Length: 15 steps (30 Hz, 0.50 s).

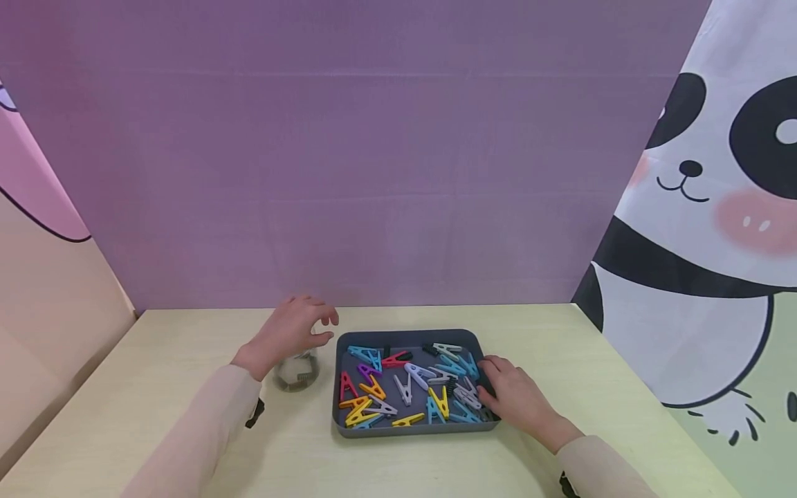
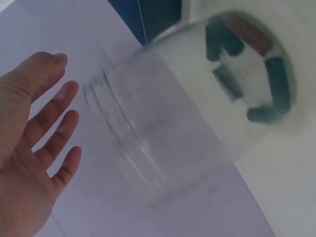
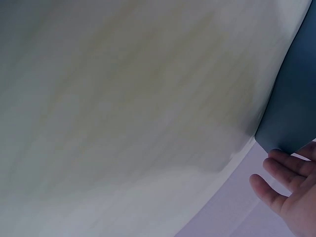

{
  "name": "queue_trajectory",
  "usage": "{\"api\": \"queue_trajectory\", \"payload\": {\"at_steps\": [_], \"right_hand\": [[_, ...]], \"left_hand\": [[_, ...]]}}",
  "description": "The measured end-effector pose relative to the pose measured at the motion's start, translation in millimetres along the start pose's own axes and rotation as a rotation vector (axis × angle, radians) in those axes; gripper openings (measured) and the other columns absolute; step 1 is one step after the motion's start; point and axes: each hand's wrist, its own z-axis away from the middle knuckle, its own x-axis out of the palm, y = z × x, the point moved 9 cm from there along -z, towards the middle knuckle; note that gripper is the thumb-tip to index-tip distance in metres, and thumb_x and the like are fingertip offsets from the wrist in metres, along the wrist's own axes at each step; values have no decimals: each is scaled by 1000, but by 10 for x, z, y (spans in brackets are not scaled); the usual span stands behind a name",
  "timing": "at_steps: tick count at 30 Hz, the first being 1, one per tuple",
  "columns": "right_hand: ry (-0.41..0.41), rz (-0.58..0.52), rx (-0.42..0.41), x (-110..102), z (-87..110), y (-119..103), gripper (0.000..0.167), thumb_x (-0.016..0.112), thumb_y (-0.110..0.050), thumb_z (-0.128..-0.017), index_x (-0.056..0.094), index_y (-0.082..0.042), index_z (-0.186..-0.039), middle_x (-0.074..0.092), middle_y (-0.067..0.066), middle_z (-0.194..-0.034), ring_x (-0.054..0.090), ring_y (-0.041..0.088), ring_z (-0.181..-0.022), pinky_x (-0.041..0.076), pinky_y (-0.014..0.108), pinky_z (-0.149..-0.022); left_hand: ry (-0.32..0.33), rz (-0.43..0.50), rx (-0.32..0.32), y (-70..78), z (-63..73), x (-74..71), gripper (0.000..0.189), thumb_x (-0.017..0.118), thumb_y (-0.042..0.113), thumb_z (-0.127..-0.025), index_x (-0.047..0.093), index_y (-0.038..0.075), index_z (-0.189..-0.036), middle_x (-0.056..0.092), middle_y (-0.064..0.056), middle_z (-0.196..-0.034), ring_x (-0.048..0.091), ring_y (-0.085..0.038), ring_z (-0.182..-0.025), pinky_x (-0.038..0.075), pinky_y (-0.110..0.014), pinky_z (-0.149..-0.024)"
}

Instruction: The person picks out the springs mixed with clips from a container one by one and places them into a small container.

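Note:
My left hand [image 1: 291, 334] is raised over a clear jar [image 1: 288, 382] left of the tray, its fingers loosely bent and holding nothing. In the left wrist view the jar [image 2: 168, 128] lies beyond the fingertips, with dark green pieces [image 2: 277, 84] and a brown piece [image 2: 248, 33] at its bottom. The grey tray [image 1: 411, 430] holds several plastic clothespins, among them a yellow one [image 1: 407, 420] and a lilac one [image 1: 418, 374]. My right hand [image 1: 518, 400] rests at the tray's right side; in the right wrist view its fingertips touch the outer wall [image 3: 291, 108].
The tray and jar stand on a pale wooden table [image 1: 299, 456]. A purple cloth [image 1: 398, 173] hangs along the table's back edge. At the right hangs a panda-print cloth [image 1: 685, 242], and a light panel [image 1: 50, 297] borders the left side.

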Motion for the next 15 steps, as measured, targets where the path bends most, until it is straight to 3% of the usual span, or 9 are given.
{"api": "queue_trajectory", "payload": {"at_steps": [15], "right_hand": [[-19,-1,7,22,-1,14,38,74,-16,-95,66,7,-125,67,26,-130,65,42,-121,57,58,-99]], "left_hand": [[-70,56,14,307,-163,328,21,84,18,-92,79,13,-111,77,-5,-111,62,-30,-112,47,-54,-106]]}}
